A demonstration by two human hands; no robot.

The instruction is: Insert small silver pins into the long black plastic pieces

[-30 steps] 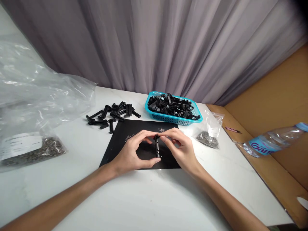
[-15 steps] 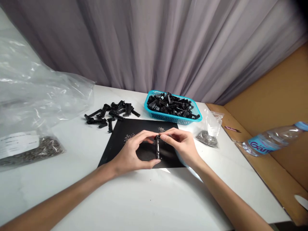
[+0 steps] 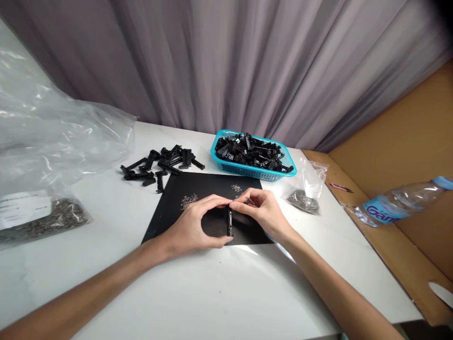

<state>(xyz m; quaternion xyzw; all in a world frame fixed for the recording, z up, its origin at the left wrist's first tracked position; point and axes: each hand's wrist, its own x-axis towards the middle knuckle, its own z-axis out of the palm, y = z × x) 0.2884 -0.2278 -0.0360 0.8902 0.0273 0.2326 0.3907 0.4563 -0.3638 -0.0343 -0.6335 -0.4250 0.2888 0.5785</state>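
My left hand (image 3: 193, 226) pinches a small black plastic part (image 3: 230, 222) between thumb and forefinger, holding it upright over a black mat (image 3: 177, 208). My right hand (image 3: 264, 212) is closed at the top end of the same part, fingertips pressed together on it. Two little heaps of tiny metal springs (image 3: 188, 200) lie on the mat behind my hands. A pile of black plastic parts (image 3: 159, 165) lies on the white table beyond the mat's left corner. A turquoise basket (image 3: 226, 165) full of black parts stands behind the mat.
A large clear plastic bag (image 3: 53, 141) with a labelled pack of metal bits (image 3: 42, 219) lies at the left. A small bag of metal bits (image 3: 304, 198) sits right of the mat. A water bottle (image 3: 396, 203) lies on brown cardboard (image 3: 406, 151) at the right. A grey curtain hangs behind.
Both hands stay on the black part. It has sunk slightly toward the mat, and the right fingers have shifted a little at its top end. The view has tilted slightly.
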